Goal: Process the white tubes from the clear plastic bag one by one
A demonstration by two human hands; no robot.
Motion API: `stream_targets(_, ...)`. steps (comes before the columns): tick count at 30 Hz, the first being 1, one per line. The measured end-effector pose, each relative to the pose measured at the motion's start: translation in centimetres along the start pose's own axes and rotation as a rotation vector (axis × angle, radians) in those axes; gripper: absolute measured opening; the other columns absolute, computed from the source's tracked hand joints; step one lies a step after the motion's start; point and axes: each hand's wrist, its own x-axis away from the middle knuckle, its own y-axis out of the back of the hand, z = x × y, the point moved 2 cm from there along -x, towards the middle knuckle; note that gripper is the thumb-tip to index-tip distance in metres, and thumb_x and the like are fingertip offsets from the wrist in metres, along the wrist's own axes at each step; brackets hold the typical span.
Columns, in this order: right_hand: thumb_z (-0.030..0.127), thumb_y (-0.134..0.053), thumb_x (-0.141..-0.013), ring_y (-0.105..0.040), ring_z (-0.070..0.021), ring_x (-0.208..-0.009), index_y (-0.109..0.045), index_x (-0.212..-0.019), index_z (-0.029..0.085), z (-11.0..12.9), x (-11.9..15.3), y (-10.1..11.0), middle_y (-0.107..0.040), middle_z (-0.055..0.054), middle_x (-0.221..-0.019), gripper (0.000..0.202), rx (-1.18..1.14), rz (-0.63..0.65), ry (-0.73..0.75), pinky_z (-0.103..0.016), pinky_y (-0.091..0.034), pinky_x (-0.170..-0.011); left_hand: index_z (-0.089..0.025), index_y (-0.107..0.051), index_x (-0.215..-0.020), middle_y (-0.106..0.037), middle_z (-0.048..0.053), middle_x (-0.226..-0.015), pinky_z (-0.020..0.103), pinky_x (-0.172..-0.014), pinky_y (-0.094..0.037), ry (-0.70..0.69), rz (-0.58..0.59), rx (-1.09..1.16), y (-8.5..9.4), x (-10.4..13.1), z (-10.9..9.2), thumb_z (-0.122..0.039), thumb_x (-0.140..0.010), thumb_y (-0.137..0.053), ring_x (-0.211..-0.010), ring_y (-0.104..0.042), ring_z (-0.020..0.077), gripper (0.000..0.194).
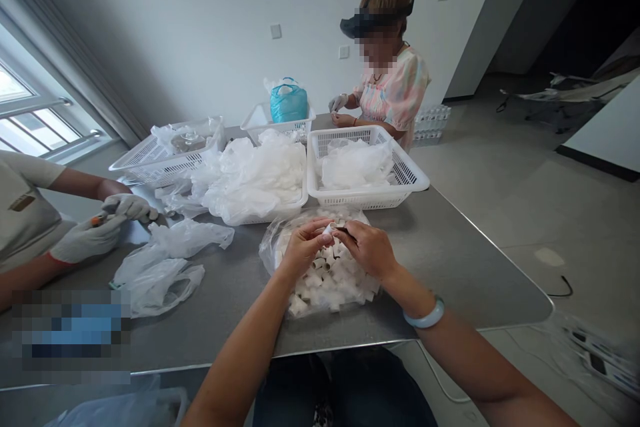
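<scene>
Over a clear plastic bag (270,243) full of small white pipe fittings (325,277), my two hands meet. My left hand (306,247) is closed on a small white fitting (329,229). Pinched in the fingers of my right hand (371,248) is a thin dark tool (344,231), its tip against that fitting. The lower part of the tool is hidden by my right hand.
White baskets (367,197) holding plastic bags stand behind the fittings. Loose bags (160,273) lie on the grey table (440,267) at left. A person's gloved hands (90,238) work at far left; another person (395,90) stands behind the table.
</scene>
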Motion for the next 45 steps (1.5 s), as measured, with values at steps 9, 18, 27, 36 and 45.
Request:
stream_targets(9, 0.055, -0.02, -0.093, -0.055, -0.0125, -0.055, -0.05, -0.064, 0.019, 0.2, 0.04, -0.03, -0.059, -0.003, -0.059, 0.056, 0.052, -0.019, 0.012, -0.025, -0.026, -0.051, -0.019, -0.074, -0.086, -0.054, 0.007, -0.112, 0.022, -0.063, -0.05, -0.061, -0.025, -0.012, 0.35, -0.14, 0.24, -0.039, -0.066, -0.072, -0.079, -0.055, 0.0126, 0.028)
stream_targets(18, 0.049, -0.025, -0.095, -0.053, -0.0123, -0.055, -0.052, -0.063, 0.019, 0.46, 0.03, 0.26, -0.057, -0.002, -0.057, 0.051, 0.05, -0.066, 0.011, -0.025, -0.026, -0.052, -0.02, -0.067, -0.103, -0.066, 0.005, -0.103, 0.022, -0.066, -0.046, 0.013, -0.039, 0.046, -0.32, 0.12, -0.11, -0.029, -0.062, -0.077, -0.072, -0.059, 0.01, 0.043)
stream_targets(27, 0.051, -0.028, -0.094, -0.051, -0.0122, -0.054, -0.05, -0.064, 0.018, 0.2, 0.08, 0.17, -0.055, -0.001, -0.057, 0.05, 0.065, -0.068, 0.033, -0.024, -0.026, -0.052, -0.016, -0.063, -0.11, -0.057, -0.003, -0.058, 0.023, -0.05, -0.041, 0.003, 0.024, -0.007, -0.36, 0.28, -0.14, -0.037, -0.067, -0.073, -0.048, -0.054, 0.0089, 0.049)
stream_targets(36, 0.049, -0.03, -0.094, -0.053, -0.0119, -0.054, -0.051, -0.061, 0.019, 0.14, 0.13, -0.01, -0.057, -0.001, -0.056, 0.05, 0.06, -0.069, 0.025, -0.025, -0.024, -0.051, -0.017, -0.061, -0.112, -0.052, -0.005, -0.058, 0.021, -0.049, -0.042, -0.055, -0.031, -0.075, -0.16, 0.2, 0.08, -0.039, -0.068, -0.072, -0.05, -0.056, 0.0085, 0.05)
stream_targets(45, 0.048, -0.029, -0.094, -0.051, -0.0116, -0.053, -0.052, -0.061, 0.019, 0.31, 0.2, -0.02, -0.057, -0.001, -0.056, 0.05, 0.066, -0.059, 0.05, -0.025, -0.025, -0.051, -0.016, -0.065, -0.103, -0.057, -0.004, -0.053, 0.02, -0.051, -0.041, -0.049, -0.053, -0.048, -0.03, 0.06, 0.32, -0.037, -0.062, -0.076, -0.049, -0.053, 0.0081, 0.048)
